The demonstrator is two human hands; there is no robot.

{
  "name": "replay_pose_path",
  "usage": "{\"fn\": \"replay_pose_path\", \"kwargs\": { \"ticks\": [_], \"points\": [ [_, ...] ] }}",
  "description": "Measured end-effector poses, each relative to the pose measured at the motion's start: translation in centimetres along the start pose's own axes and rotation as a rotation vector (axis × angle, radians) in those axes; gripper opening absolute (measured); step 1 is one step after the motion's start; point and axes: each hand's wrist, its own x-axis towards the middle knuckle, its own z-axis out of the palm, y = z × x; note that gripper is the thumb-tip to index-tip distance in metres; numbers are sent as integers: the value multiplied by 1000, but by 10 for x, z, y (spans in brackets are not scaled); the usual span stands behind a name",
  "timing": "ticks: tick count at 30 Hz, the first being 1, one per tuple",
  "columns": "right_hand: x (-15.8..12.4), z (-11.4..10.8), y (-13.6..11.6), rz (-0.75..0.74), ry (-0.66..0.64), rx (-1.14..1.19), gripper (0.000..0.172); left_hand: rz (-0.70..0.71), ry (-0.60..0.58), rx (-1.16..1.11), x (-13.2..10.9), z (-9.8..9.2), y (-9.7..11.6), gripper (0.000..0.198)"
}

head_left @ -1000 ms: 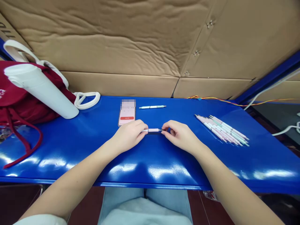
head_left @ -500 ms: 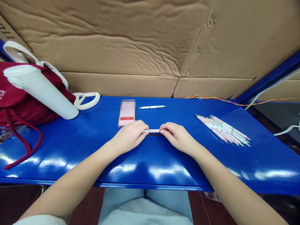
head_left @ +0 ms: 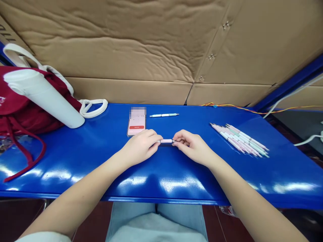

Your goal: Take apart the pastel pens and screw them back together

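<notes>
A short pale pink pen (head_left: 166, 140) is held level just above the blue table (head_left: 161, 174), between both of my hands. My left hand (head_left: 141, 146) is closed round its left end, which is hidden in the fingers. My right hand (head_left: 191, 145) pinches the pen's right tip with thumb and forefinger. A phone (head_left: 137, 122) with a pink screen lies just behind my left hand. One white and green pen (head_left: 164, 115) lies alone behind the hands.
Several pink and green pens (head_left: 239, 139) lie heaped on the right of the table. A white bottle (head_left: 42, 97) leans on a dark red bag (head_left: 22, 114) at the left. Cardboard (head_left: 151, 50) walls the back. Thin wires (head_left: 252, 109) run along the back right.
My right hand first closed in over the pen's tip, then eased back a little so the tip shows again. My left hand has crept slightly right along the pen.
</notes>
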Motion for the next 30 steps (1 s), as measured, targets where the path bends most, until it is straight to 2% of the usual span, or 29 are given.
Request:
{"fn": "replay_pose_path", "kwargs": {
  "ticks": [6, 10, 13, 15, 19, 21, 24, 28, 30],
  "points": [
    [1, -1, 1, -16, -81, -118, 20, -5, 3, -17, 1, -1, 1, 21],
    [0, 1, 2, -5, -34, -86, 23, -12, 3, -13, 1, 0, 1, 22],
    [0, 1, 0, -22, -28, -105, 13, -3, 3, -19, 1, 0, 2, 22],
    [0, 0, -1, -28, -41, -149, 22, 3, 7, -20, 1, 0, 3, 22],
    [0, -1, 0, -18, -14, -176, 23, 1, 14, -16, 1, -1, 4, 22],
    [0, -2, 0, -23, -19, -193, 18, -7, 18, -24, 1, -1, 4, 23],
    [0, -3, 1, -35, -76, -226, 21, 2, 8, -24, 1, -1, 4, 23],
    [0, -3, 1, -50, -15, -232, 17, -9, 0, -19, 0, 0, 4, 22],
    [0, -3, 0, -65, -25, -238, 15, -18, 4, -26, 0, 0, 3, 22]
  ]
}}
